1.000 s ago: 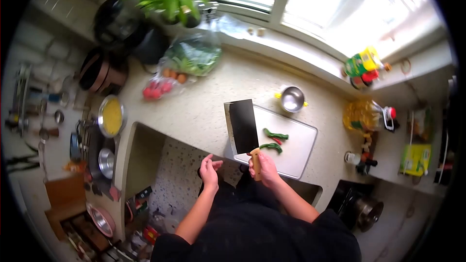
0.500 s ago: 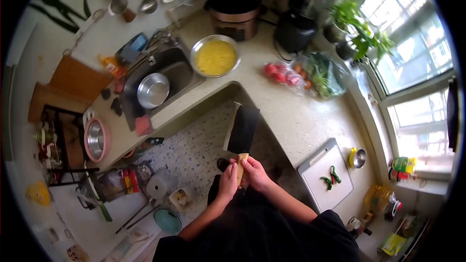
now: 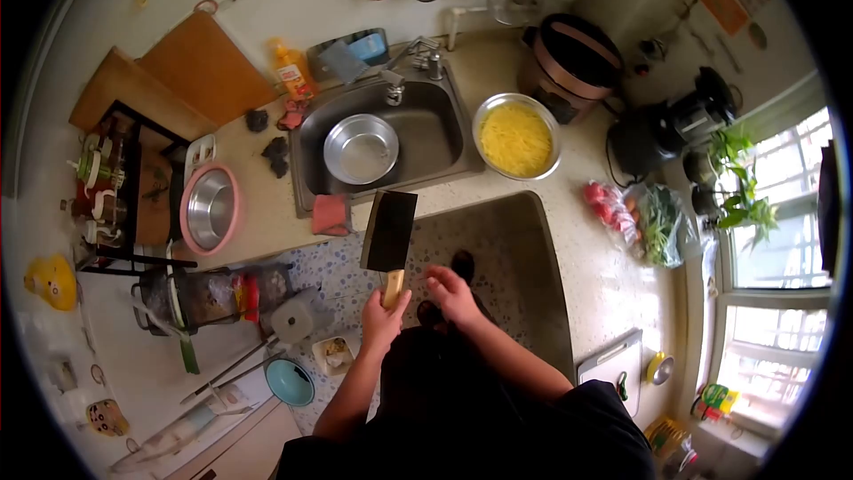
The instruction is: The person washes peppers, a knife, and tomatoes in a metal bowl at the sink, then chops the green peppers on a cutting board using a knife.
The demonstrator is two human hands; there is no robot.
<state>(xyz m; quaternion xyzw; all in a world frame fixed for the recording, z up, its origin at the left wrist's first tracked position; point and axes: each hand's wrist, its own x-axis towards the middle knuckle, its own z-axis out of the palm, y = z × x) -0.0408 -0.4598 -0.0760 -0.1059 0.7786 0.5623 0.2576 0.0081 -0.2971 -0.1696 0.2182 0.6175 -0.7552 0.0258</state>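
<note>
My left hand (image 3: 383, 324) is wrapped round the light wooden handle of a cleaver (image 3: 389, 233). Its broad dark blade points up and away from me, in front of the sink counter's edge. My right hand (image 3: 456, 299) is just right of the handle, not touching it, fingers loosely bent and apart. Beyond the blade, a metal bowl (image 3: 361, 149) sits in the sink (image 3: 435, 124). To the sink's right stands a metal bowl of yellow shreds (image 3: 515, 139) that look like they lie in water. A pink cloth (image 3: 330, 214) lies on the counter's front edge.
A white cutting board (image 3: 613, 364) with green peppers lies on the right counter. Bagged vegetables (image 3: 657, 222), a blender (image 3: 649, 138) and a rice cooker (image 3: 573, 62) stand further back. A pink-rimmed basin (image 3: 211, 209) is at left, and a teal bowl (image 3: 290, 381) is low down.
My right hand has let go of the cleaver handle and moved off to the right. The cleaver, now in my left hand alone, has shifted left as the view turned toward the sink.
</note>
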